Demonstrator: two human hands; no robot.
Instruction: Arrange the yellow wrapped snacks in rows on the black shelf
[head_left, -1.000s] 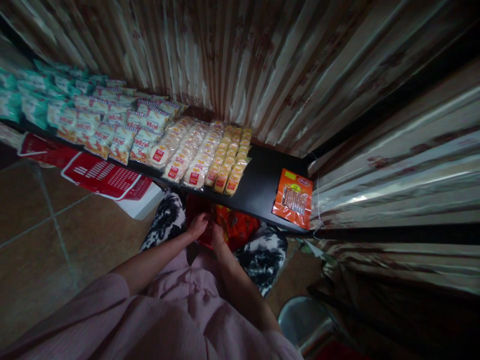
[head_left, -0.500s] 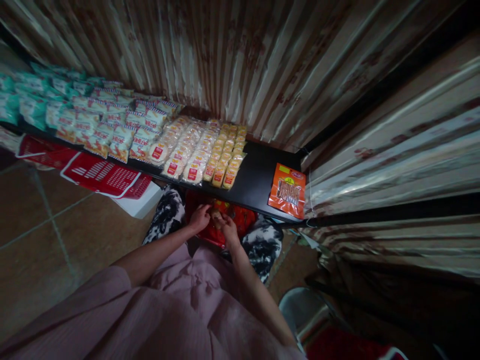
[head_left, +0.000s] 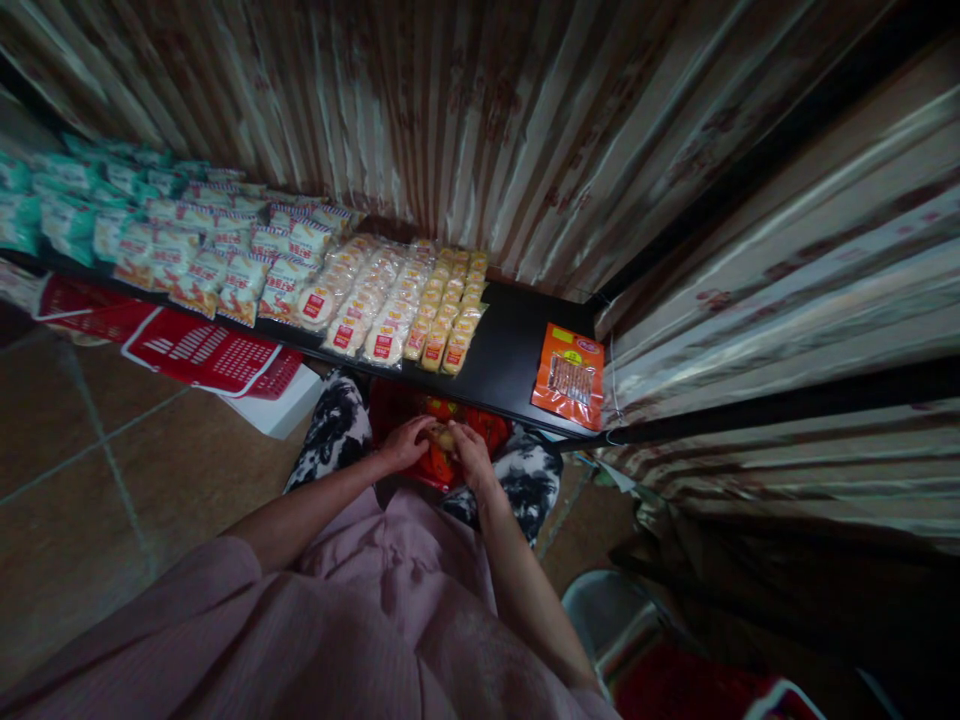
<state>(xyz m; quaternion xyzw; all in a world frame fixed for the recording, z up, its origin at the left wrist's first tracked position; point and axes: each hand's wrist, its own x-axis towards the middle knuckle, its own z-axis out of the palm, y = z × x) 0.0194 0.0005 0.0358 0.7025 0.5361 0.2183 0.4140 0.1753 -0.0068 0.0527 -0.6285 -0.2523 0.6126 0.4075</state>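
Below the front edge of the black shelf (head_left: 514,335), my left hand (head_left: 406,446) and my right hand (head_left: 468,452) come together on a small yellowish-brown packet (head_left: 442,437). Fingers of both hands are closed on its two ends; its label is too dim to read. Under them, between my knees, sits a red container (head_left: 433,476) with orange and red packets inside, partly hidden by my hands and the shelf.
Along the shelf stand rows of yellow snack packets (head_left: 437,345), round white crackers (head_left: 384,343), white-and-orange bags (head_left: 244,283) and teal bags (head_left: 69,222). An orange pouch (head_left: 570,378) lies at the right end. Red baskets (head_left: 214,352) sit beneath. A pleated curtain (head_left: 450,120) hangs behind.
Both hands have shifted slightly right, and the packet between them has risen into clearer view. The goods on the shelf keep their arrangement.
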